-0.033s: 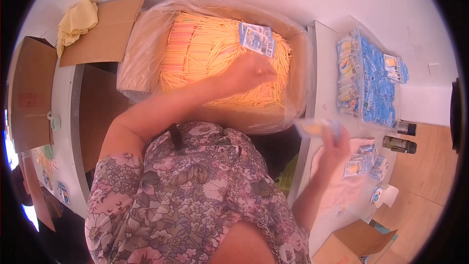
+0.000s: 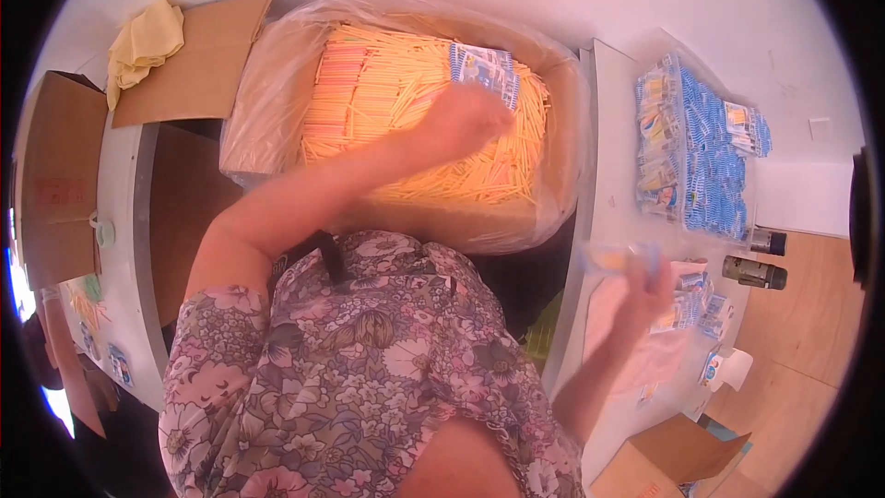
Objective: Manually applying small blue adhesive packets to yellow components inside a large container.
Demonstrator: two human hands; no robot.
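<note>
Left hand (image 2: 468,118), fingers curled, is pressed among thin orange-yellow sticks (image 2: 406,120) in the plastic-lined cardboard box (image 2: 277,83); unchanged. Right hand (image 2: 653,288), at four o'clock, pinches a blurred clear packet (image 2: 616,258).

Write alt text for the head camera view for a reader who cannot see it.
A person in a floral top reaches the left hand into a plastic-lined cardboard box of thin yellow and orange sticks, beside a blue-and-white printed packet. The right hand holds a blurred clear packet over a white table bearing a clear tray of blue packets.
</note>
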